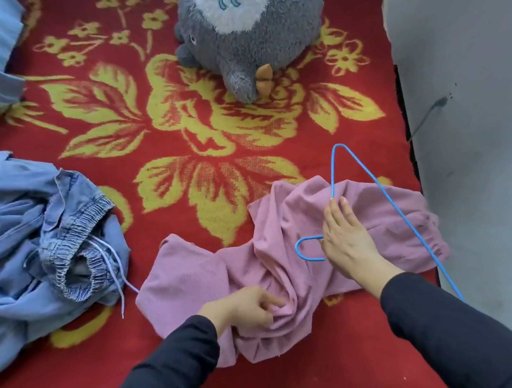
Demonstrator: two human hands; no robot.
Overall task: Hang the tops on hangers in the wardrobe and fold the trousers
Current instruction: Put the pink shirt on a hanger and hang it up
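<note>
While the pink top [283, 246] is lying crumpled on the bed's red blanket [183, 138], the left hand [248, 310] is pinching a fold. The right hand [344, 239] is laying straight fingers [346, 208] over the blue hanger [332, 172]. The cloth is looking soft, light and limp, so the neckline is probably the best hold.

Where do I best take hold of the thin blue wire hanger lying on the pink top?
Take the neck beside the hook, coming from above: the thin blue wire hanger lies flat on the crumpled pink top, its hook is clear of the folds, and the right hand rests right there.
</note>
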